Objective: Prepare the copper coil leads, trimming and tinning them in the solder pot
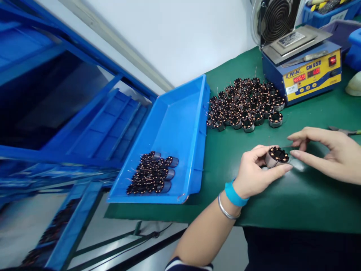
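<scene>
My left hand [258,171] grips a small copper-wound motor stator [278,156] with a silver metal shell, its winding end facing up. My right hand [332,156] comes in from the right, fingers spread, close to the stator's top. A thin dark sliver [287,147] shows by the stator's rim, and I cannot tell whether my right hand holds it. Beyond the hands, a loose pile of similar stators [245,103] stands on the green mat [282,203]. Several more lie in a blue plastic tray [194,150].
A blue and yellow soldering station [313,77] stands behind the pile, with a fan [278,20] above it. Pliers with green handles [345,131] lie at the right. Blue bins [324,11] sit at the back, and a blue rack [84,124] stands left of the bench.
</scene>
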Tool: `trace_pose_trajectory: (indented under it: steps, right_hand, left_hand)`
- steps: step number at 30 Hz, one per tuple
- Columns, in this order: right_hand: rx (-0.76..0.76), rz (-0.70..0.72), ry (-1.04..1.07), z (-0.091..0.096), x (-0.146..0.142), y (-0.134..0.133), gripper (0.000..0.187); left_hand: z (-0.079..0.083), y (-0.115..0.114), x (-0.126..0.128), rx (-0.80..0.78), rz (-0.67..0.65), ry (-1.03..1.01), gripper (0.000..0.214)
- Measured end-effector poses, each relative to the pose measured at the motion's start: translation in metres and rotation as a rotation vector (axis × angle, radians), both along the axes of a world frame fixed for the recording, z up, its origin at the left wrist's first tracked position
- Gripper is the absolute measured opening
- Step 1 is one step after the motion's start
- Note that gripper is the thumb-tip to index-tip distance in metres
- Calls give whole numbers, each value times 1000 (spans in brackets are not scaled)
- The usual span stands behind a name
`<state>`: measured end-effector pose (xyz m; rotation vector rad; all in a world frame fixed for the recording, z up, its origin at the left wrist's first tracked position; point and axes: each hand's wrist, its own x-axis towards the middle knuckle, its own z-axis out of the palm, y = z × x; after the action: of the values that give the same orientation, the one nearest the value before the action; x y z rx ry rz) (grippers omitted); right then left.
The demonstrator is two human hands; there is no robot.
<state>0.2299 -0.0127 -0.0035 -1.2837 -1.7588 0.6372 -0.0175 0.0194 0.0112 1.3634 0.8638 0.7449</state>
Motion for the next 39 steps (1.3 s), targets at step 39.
trace_pose_trajectory:
  steps: [39]
  right_hand:
    - [-170,-125,360,27,8,2,73]
  left_hand:
    - [7,-2,1,-404,-228,-66,63]
